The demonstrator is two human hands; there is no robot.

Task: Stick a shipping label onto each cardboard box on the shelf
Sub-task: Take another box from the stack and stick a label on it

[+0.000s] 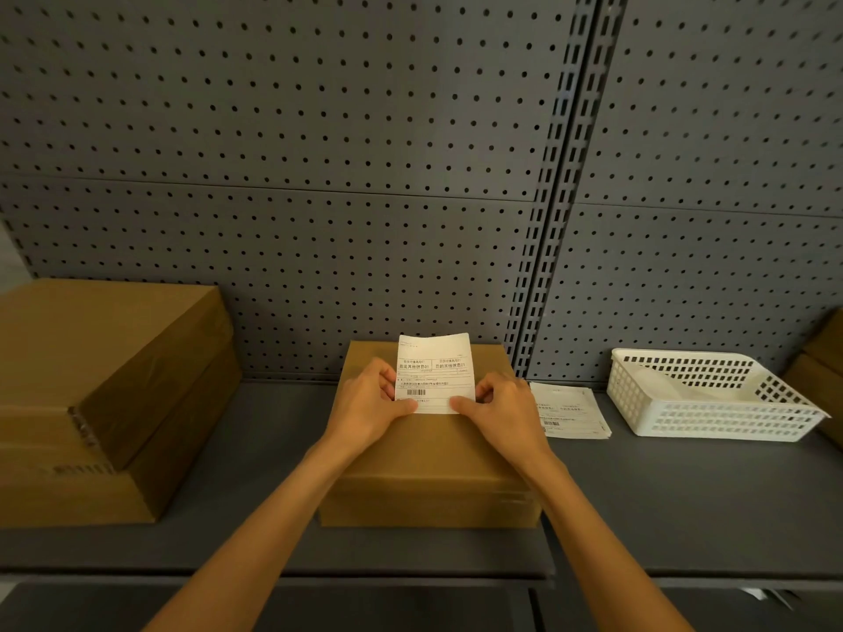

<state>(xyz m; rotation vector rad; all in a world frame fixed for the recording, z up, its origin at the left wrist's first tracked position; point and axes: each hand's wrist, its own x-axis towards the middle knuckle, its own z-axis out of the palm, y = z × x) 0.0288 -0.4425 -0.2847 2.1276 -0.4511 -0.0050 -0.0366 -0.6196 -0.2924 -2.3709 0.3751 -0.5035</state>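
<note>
Only one view is given, taken from a wide-angle camera worn on the head. The scene is looked at forward and slightly downward, from close range, toward a grey shelf (pixel 684 494) backed by a perforated panel (pixel 319 130). Both forearms are seen entering from the bottom edge and meeting near the centre. Straight lines are bowed toward the frame edges. No second view is supplied for overlap.

Bare shelf (pixel 255 449) lies open between the 2 stacked boxes (pixel 105 394) at its left edge and the middle box (pixel 429 472); loose labels (pixel 570 410) and a basket (pixel 711 394) crowd the right.
</note>
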